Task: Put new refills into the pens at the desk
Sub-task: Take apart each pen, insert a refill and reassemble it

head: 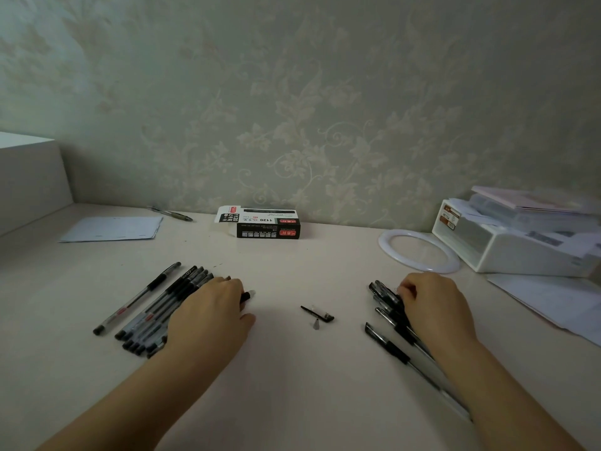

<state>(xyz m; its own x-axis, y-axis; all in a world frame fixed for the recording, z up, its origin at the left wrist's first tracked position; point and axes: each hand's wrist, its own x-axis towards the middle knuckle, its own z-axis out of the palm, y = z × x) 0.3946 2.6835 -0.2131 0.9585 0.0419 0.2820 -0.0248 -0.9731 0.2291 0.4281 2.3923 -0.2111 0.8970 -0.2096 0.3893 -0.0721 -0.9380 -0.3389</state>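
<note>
Several black-grip gel pens (pixel 156 307) lie side by side on the left of the desk. My left hand (pixel 211 310) rests over their right edge, its fingers curled round a pen (pixel 248 294) whose end sticks out past the fingertips. A second pile of pens (pixel 387 343) lies on the right. My right hand (pixel 432 307) covers the top of that pile, and its curled fingertips pinch one of the pens (pixel 385 292) there. Between my hands lie a black pen part (pixel 320 314) and a small metal tip cone (pixel 316 324). An open refill box (pixel 266 224) stands at the back by the wall.
A single pen (pixel 172 213) and a sheet of paper (pixel 113 227) lie at the back left. A white ring (pixel 419 250) and a white desk organiser (pixel 520 245) stand at the right, with loose papers (pixel 553 304) in front of them. A white block (pixel 29 177) borders the left.
</note>
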